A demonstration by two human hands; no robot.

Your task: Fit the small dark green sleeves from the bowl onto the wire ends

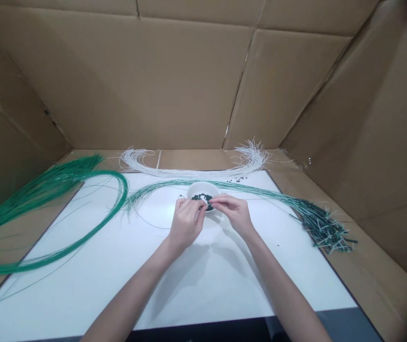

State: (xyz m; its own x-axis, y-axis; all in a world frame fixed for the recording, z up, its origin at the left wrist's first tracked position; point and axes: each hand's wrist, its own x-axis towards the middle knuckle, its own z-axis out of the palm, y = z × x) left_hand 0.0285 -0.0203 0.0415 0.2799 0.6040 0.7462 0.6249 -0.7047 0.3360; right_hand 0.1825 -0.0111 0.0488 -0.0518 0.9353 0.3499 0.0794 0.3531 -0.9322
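1. Walls (153, 85): matt cardboard, creased.
2. Tabletop (203, 289): smooth, faint sheen; material unclear.
3. Bowl (203, 188): smooth; plastic or ceramic, unclear.
4. Green strands (52, 185), tabletop's left edge: plastic-looking, smooth.
5. White strands (196, 174), far edge: plastic-looking, finish unclear.

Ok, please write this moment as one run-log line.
left hand: pinched at bowl | right hand: pinched at bowl | anything held: too small to tell | bowl contents: dark beads | behind bowl: white strands

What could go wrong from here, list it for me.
The left hand and right hand are at the near side of the bowl, so a bump might tip out its black bits. Green strands run just behind the bowl and could snag. Loose bits beyond them might roll away.
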